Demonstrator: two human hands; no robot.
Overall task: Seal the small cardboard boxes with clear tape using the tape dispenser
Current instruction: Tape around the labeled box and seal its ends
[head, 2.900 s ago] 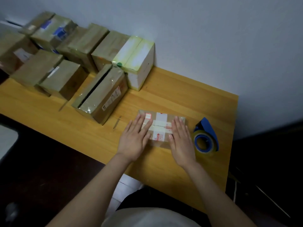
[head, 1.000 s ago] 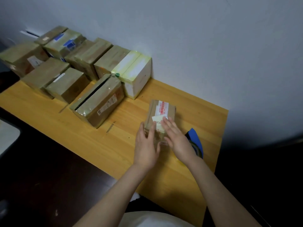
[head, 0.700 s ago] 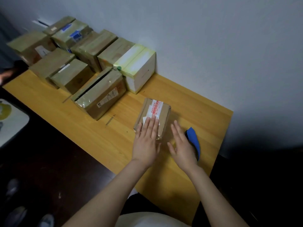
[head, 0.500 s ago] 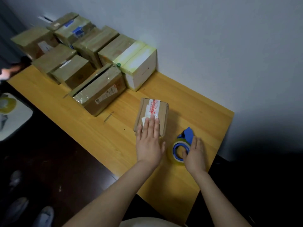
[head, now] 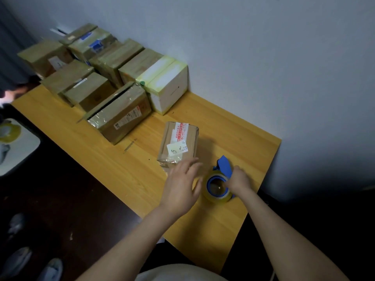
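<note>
Brown cardboard boxes (head: 81,78), most wrapped in clear tape, stand packed together in rows at the far left end of the wooden table (head: 113,169), against the grey wall (head: 263,57). At the right end of that group stands a white box (head: 168,86) with yellowed tape across its top. Just in front of it lies a longer taped box (head: 121,116) bearing a printed label on its side. Right of the group and apart from it, near the middle of the table, the small cardboard box (head: 178,142) lies with its long axis running away from the person. A red-and-white printed strip and a white sticker are on its top face, and clear film shows at its near end. The left hand (head: 180,189) is at the near end of this box, fingers straight and spread, holding nothing; this area is blurred, so contact between fingertips and box cannot be determined. Just right of the left hand is the tape dispenser (head: 210,189): a blue frame carrying a roll of yellowish clear tape, its blue guard pointing toward the wall. The right hand (head: 239,180) grips the dispenser on its right side, fingers curled round the blue frame
</note>
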